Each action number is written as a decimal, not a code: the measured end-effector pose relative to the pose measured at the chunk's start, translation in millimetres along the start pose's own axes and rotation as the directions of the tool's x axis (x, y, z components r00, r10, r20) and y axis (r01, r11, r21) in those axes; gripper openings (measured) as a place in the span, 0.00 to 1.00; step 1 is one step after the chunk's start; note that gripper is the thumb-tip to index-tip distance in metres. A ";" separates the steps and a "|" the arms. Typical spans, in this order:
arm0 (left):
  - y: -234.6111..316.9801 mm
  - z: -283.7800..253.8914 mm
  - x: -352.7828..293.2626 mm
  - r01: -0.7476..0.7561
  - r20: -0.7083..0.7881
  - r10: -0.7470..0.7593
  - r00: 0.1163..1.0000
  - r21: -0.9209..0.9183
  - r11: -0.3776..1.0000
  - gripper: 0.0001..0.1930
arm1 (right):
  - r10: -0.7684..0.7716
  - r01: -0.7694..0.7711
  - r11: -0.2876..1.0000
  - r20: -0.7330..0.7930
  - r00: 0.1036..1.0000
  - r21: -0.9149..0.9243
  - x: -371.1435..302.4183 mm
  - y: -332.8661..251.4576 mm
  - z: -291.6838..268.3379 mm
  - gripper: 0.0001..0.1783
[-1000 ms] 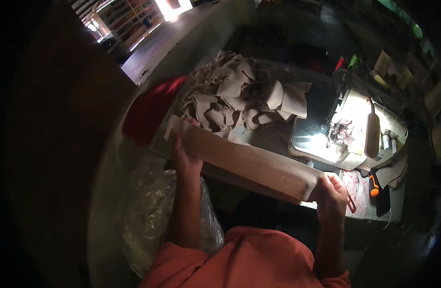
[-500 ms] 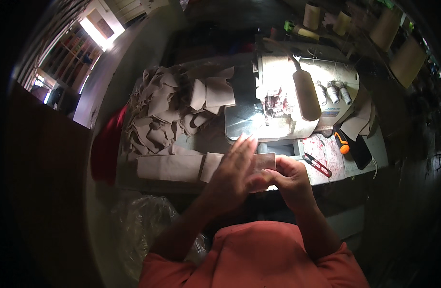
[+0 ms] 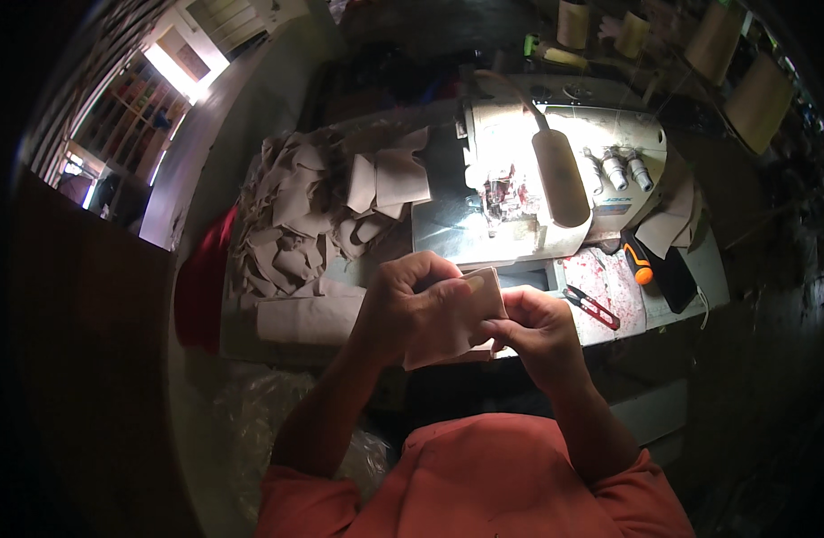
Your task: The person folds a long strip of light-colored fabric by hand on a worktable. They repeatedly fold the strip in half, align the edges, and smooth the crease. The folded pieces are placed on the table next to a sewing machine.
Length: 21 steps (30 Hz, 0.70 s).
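Observation:
Above the table's front edge, a pale beige fabric piece (image 3: 450, 330) is pinched between my two hands. My left hand (image 3: 403, 300) grips its upper edge with the thumb on top and the fingers curled behind. At its right edge, my right hand (image 3: 542, 330) holds it between thumb and fingers. The piece looks layered at its top corner and hangs down toward me. Partly behind my left hand, a flat strip of the same fabric (image 3: 304, 318) lies along the table's front edge. Beyond my hands stands a lit sewing machine (image 3: 627, 134) with a metal plate on its left.
A heap of beige fabric pieces (image 3: 291, 193) covers the table's left side. Right of my hands lie red-handled thread snips (image 3: 593, 308), an orange-and-black screwdriver (image 3: 639, 262) and a dark phone (image 3: 674, 280). A lamp (image 3: 560, 179) overhangs the machine. Clear plastic (image 3: 260, 421) hangs below the table.
My left hand has gone from lying flat over the fabric to gripping it, thumb on top. The fabric piece is now raised and tilted between both hands.

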<state>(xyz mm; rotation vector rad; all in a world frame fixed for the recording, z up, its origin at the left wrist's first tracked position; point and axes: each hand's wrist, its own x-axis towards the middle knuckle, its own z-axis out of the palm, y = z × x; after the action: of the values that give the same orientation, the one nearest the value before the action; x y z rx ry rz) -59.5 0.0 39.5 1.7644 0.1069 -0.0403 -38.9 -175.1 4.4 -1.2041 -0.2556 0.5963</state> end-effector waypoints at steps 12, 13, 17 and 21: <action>-32.0 13.8 59.5 -0.459 0.107 0.522 0.846 0.644 0.612 0.05 | -0.002 -0.018 0.994 -0.174 0.985 -0.112 32.5 19.4 -21.9 0.11; -35.2 13.9 60.0 -0.487 0.178 0.526 0.832 0.688 0.538 0.05 | -0.045 0.026 0.994 -0.186 0.981 -0.105 31.9 25.9 -23.7 0.11; -31.1 14.2 50.1 -0.508 0.273 0.489 0.829 0.735 0.450 0.07 | -0.076 0.082 0.996 -0.221 0.972 0.019 27.6 38.2 -21.5 0.13; -29.0 12.3 63.8 -0.469 0.164 0.492 0.855 0.650 0.598 0.04 | -0.121 0.139 0.988 -0.221 0.968 0.065 34.1 37.7 -18.4 0.11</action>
<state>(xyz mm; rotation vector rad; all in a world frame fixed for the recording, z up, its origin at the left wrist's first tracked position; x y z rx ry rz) 1.7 -3.4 3.2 2.4759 -0.4305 0.4010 -13.1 -162.1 -41.3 -1.1546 -0.1237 0.3540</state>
